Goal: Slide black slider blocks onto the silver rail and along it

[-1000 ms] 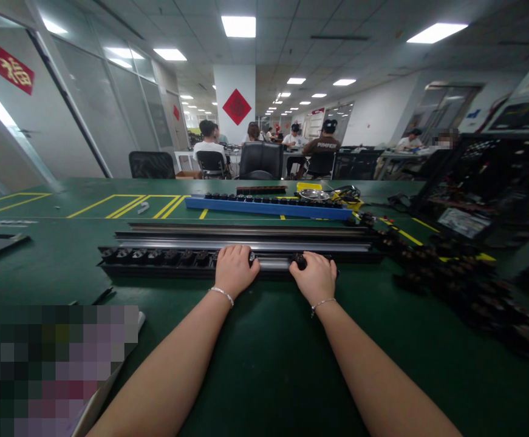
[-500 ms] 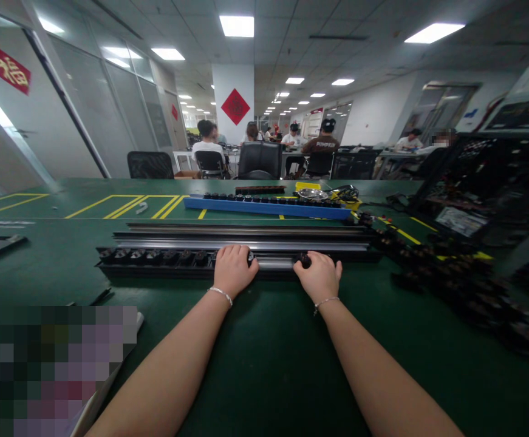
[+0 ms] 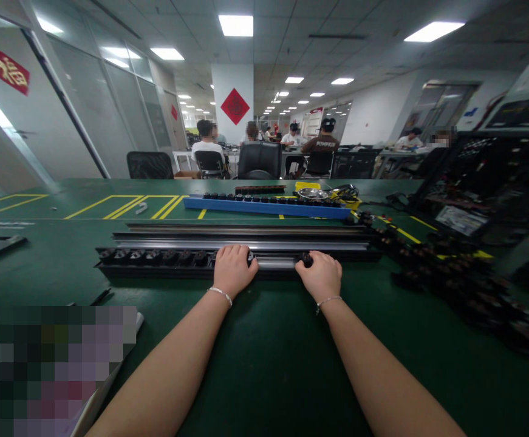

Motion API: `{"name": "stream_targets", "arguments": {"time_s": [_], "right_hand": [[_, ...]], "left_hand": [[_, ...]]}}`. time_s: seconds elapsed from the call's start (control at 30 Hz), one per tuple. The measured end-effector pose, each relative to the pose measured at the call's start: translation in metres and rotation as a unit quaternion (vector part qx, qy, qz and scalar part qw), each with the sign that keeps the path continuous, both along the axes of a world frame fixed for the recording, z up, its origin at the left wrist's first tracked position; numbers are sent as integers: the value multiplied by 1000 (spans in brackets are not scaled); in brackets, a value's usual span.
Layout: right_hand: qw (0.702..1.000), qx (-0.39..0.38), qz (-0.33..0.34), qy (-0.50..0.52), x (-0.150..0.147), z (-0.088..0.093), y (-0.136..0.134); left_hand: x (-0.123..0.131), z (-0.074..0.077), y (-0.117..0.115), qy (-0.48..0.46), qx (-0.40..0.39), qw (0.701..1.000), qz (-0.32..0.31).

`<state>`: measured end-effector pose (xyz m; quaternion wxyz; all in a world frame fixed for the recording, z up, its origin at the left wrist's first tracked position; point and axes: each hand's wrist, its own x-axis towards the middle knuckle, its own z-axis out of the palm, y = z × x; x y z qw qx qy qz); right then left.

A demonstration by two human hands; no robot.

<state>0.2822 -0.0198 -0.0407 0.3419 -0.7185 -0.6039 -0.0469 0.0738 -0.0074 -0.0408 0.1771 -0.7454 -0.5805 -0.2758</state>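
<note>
A long black rail [image 3: 155, 268] lies across the green table [image 3: 264, 364] in front of me, with a row of small black parts [image 3: 155, 256] seated along its left half. My left hand [image 3: 233, 269] rests on the rail with fingers curled over the last seated parts. My right hand [image 3: 322, 277] is closed on a small black part [image 3: 307, 260] at the rail, a short bare silver stretch [image 3: 276, 263] between the two hands. Behind it lie two more long metal rails [image 3: 246, 238].
A heap of loose black parts [image 3: 464, 282] covers the table at the right. A blue rail [image 3: 268, 207] with black parts, a metal bowl [image 3: 312, 194] and a yellow bin stand farther back. A dark rack [image 3: 487, 182] rises at the right. People sit at desks beyond.
My right hand has shifted slightly to the right along the rail. The left hand has stayed where it was.
</note>
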Motion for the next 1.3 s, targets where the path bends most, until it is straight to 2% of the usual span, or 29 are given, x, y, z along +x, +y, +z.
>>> {"name": "stream_targets", "arguments": {"time_s": [0.6, 1.3], "right_hand": [[999, -30, -1, -19, 13, -8, -4], [1000, 13, 16, 16, 23, -16, 7]], "left_hand": [[0, 0, 0, 4, -4, 1000, 2], [0, -1, 1, 7, -1, 1000, 6]]}}
